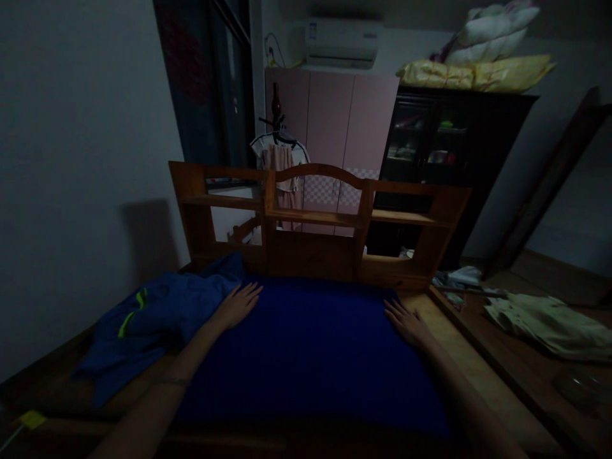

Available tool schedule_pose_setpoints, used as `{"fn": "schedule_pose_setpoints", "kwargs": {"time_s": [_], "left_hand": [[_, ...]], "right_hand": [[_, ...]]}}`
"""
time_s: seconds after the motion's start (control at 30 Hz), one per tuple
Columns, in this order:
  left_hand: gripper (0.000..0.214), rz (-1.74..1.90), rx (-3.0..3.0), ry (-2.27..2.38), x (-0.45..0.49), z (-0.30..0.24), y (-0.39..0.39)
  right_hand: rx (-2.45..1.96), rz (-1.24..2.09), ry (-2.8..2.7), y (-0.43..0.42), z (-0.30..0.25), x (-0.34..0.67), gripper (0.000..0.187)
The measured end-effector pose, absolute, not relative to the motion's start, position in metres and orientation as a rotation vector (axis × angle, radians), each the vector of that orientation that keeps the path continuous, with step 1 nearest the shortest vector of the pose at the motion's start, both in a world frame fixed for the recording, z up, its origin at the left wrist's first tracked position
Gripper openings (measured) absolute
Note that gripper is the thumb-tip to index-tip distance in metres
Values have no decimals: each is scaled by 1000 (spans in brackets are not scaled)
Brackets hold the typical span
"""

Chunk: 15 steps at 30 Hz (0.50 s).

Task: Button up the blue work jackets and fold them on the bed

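Grip state, both sides: fingers spread and laid flat, pinching nothing. Left hand [239, 305] lies palm-down on the far left corner of the blue cloth [310, 347]. Right hand [405, 322] lies palm-down near its far right corner, with the fingertips pointing towards the headboard [315, 245]. The cloth is laid out smooth across the bed [459, 357], its far edge close against the foot of the headboard and its right edge leaving a strip of bare board uncovered. With the hands well apart and the palms flat, pressure appears to be spread over two corners at once, which would keep the fabric flat against the boards rather than gathering it. A crumpled blue garment [157, 319] with green stripes lies just beside the left hand, touching or overlapping the cloth's left edge; which of the two cannot be told in the dim light. It is heaped rather than spread and sits clear of the flat area between the hands. Beyond the headboard stand a coat stand [280, 150] hung with clothes, a pink wardrobe [335, 121] and a dark cabinet [449, 153] with folded bedding [478, 60] stacked on top. A pale cloth [549, 325] lies loose on the floor to the right, well apart from both hands.
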<state>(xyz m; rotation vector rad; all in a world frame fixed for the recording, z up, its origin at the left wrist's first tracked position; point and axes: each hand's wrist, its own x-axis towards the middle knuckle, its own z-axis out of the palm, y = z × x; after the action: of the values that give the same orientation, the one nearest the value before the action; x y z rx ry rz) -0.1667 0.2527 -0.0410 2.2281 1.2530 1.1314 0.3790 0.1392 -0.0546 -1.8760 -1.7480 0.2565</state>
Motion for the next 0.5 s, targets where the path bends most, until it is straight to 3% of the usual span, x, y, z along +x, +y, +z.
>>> {"fn": "schedule_pose_setpoints", "kwargs": {"time_s": [0.1,0.3,0.5], "left_hand": [[43,1026,2403,1473,-185,-47,256],[48,837,2711,1796,-181,-48,253],[49,698,2881,1301,-98,-15,204]], "right_hand": [[-1957,218,-1762,128,-50,390,49],[-1873,-389,-1738,74,-1,323,49],[-1487,-168,-2190,-28,25,182,50]]}}
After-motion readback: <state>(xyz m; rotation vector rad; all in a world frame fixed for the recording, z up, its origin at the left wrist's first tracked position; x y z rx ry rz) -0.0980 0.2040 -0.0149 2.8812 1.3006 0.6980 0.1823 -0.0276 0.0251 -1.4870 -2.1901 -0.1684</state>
